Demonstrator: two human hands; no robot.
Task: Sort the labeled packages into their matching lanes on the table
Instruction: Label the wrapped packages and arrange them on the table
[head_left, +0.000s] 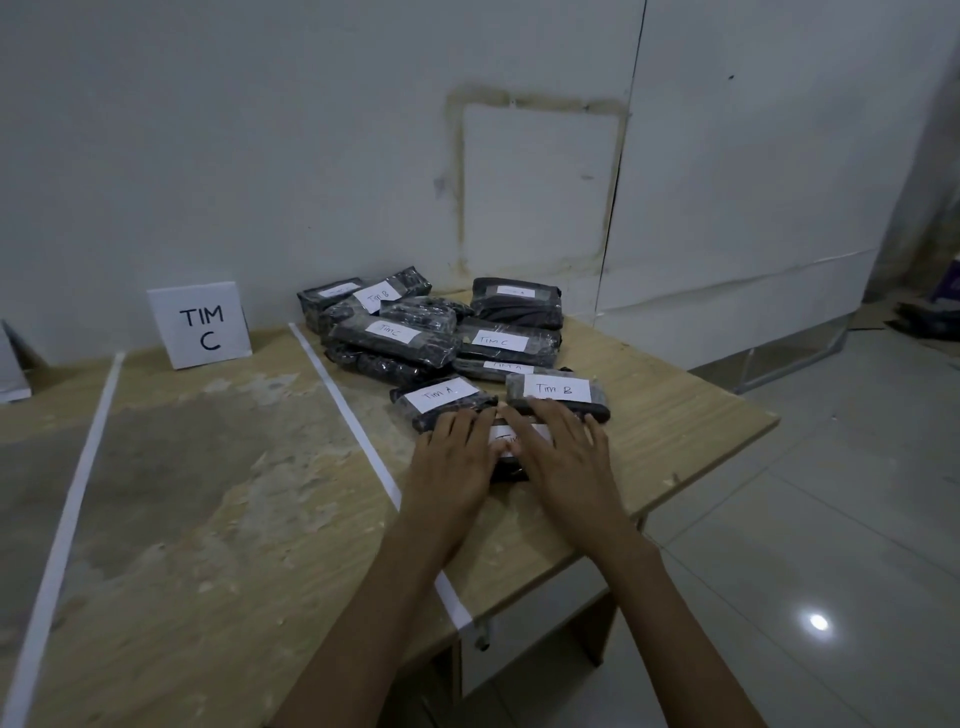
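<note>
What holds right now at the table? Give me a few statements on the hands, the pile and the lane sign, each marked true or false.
1. The left hand and right hand lie with straight fingers on the nearest package. True.
2. The standing sign reads TIM A. False: it reads TIM C.
3. A package labelled Tim B lies just beyond the right hand. True.
4. Several packages lie left of the tape strip. False: every package in view sits in the pile right of it.
</note>
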